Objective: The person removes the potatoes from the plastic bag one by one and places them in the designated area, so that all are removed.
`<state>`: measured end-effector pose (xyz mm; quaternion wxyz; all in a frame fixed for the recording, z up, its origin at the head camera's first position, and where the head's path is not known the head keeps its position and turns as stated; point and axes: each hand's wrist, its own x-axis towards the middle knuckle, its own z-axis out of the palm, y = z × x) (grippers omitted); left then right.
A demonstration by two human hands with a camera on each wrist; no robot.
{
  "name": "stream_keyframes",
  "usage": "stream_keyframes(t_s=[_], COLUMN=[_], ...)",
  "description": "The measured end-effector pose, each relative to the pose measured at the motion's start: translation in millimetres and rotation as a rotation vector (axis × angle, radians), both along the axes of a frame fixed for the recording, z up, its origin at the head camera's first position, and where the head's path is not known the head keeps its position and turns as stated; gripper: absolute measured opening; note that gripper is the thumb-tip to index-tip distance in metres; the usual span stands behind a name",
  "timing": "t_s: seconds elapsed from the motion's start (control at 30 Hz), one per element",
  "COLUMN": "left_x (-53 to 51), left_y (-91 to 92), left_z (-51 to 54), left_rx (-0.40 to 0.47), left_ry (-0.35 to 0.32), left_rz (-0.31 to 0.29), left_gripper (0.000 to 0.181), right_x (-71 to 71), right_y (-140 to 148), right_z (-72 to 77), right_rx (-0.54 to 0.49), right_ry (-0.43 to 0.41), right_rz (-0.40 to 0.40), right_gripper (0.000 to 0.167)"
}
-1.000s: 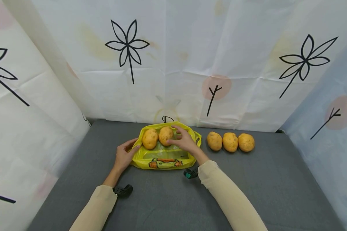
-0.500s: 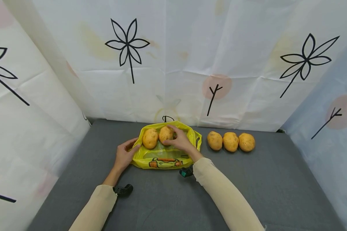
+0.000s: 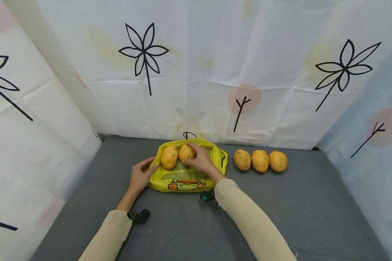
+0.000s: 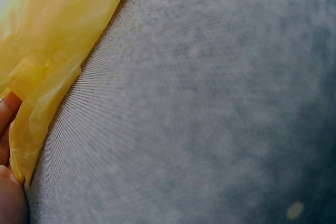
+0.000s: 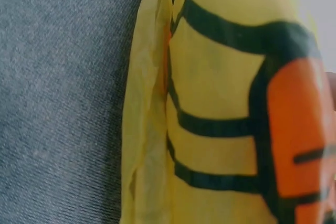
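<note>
While the left hand (image 3: 141, 174) pinches the rim of a yellow plastic bag (image 3: 163, 185) at its nine o'clock, taking twelve as the side toward the curtain (image 3: 209, 65), the right hand (image 3: 202, 160) reaches over the opening from four o'clock and grips a potato (image 3: 187, 154). On that hand the thumb presses the near side and the index finger curves over the far side, parted by about the potato's breadth; how its other fingers lie I cannot tell. The left thumb and fingers stand a little apart, with a fold of plastic between them.

The bag lies on the grey table (image 3: 189, 232), mouth gaping upward, a handle loop (image 3: 224, 159) at three o'clock and an orange-and-green print (image 3: 187, 185) at six. It contains the gripped potato and, just beside that at nine o'clock, a second potato (image 3: 169, 157). Outside, off at three o'clock, three potatoes (image 3: 260, 161) sit close together in a row.
</note>
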<state>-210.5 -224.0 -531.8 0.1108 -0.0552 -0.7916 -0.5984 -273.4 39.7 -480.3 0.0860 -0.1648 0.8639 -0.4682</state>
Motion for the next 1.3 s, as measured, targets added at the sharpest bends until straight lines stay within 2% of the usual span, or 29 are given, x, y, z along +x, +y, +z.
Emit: stream_keyframes(t_s=[0.17, 0.4, 0.53, 0.8, 0.93, 1.3], left_x=[1.0, 1.0, 1.2, -0.1, 0.4, -0.7], left_y=[0.7, 0.7, 0.1, 0.8, 0.8, 0.7], left_z=[-0.3, -0.5, -1.2, -3.1, -2.7, -3.0], left_rx=[0.01, 0.013, 0.005, -0.001, -0.001, 0.015], left_ry=[-0.004, 0.015, 0.027, 0.037, 0.03, 0.035], left_rz=[-0.001, -0.007, -0.005, 0.01, 0.005, -0.004], left_gripper=[0.038, 0.038, 0.038, 0.037, 0.037, 0.037], right_x=[3.9, 13.6, 19.0, 27.1, 32.5, 49.6], right_y=[2, 10, 16, 28, 35, 57], right_z=[1.6, 10.0, 15.1, 25.1, 31.1, 41.4], right_rx=[-0.041, -0.151, -0.156, -0.158, -0.184, -0.224], right_ry=[0.011, -0.025, -0.032, 0.031, 0.036, 0.1], right_rz=[0.008, 0.02, 0.01, 0.005, 0.006, 0.042], right_gripper=[0.075, 0.075, 0.075, 0.077, 0.076, 0.078])
